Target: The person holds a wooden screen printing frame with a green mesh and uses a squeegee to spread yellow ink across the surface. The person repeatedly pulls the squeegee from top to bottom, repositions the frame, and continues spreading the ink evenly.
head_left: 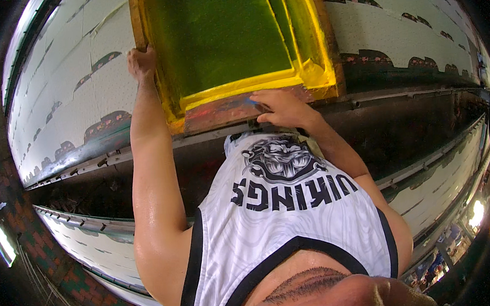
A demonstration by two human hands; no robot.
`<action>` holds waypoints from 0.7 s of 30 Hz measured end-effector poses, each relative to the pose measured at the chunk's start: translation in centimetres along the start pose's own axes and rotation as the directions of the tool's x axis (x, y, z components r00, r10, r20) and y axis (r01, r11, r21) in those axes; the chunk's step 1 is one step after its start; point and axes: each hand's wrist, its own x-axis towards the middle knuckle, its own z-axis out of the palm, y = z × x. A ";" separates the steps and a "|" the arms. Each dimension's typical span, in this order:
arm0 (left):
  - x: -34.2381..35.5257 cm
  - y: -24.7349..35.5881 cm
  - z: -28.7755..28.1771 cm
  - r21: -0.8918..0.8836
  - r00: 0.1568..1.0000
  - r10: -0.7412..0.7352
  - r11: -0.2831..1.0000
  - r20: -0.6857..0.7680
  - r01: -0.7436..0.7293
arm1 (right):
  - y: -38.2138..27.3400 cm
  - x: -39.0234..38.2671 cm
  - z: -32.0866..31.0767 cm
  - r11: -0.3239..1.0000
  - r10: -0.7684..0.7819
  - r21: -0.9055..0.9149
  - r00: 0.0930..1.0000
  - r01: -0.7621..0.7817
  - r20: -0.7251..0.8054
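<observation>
A screen printing frame (220, 112) with wooden sides lies in front of me at the top of the view. Its mesh (227, 42) looks dark green, bordered by thick yellow ink (241, 85), with a wider yellow patch at the near right corner. My left hand (141, 63) is closed around the frame's left side, arm stretched out. At the near rail, my right hand (284, 108) has its fingers on the wood and the thumb bent below, close to my waist. A small blue spot shows by its fingertips; what it is I cannot tell.
Long tables with pale printed sheets (98, 38) run to the left and right of the frame, bearing dark, flowered shapes. A metal rail (415, 95) follows the near table edge. Behind me stands another pale table (443, 180). Brick-patterned floor (48, 238) shows at lower left.
</observation>
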 end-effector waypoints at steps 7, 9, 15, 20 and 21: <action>-0.1 1.2 -0.5 0.039 0.998 -0.001 0.999 -0.061 0.004 | 18.2 -2.3 -9.8 0.920 0.293 0.030 0.636 -0.390 -0.714; 0.5 0.1 0.6 0.062 0.997 0.014 0.998 -0.081 -0.009 | 21.0 -1.9 -10.7 0.888 0.433 0.175 0.642 -0.426 -0.633; 0.4 0.9 0.5 0.095 0.997 -0.006 0.995 -0.074 0.014 | 22.0 -0.4 -11.2 0.836 0.481 0.080 0.656 -0.543 -0.581; 1.0 -0.8 1.6 0.059 0.987 0.069 0.996 -0.148 -0.061 | 21.4 -1.0 -12.1 0.850 0.479 0.111 0.666 -0.515 -0.572; 1.1 -1.1 2.2 0.065 0.981 0.078 0.996 -0.178 -0.068 | 21.1 -1.1 -12.3 0.866 0.448 0.098 0.672 -0.491 -0.590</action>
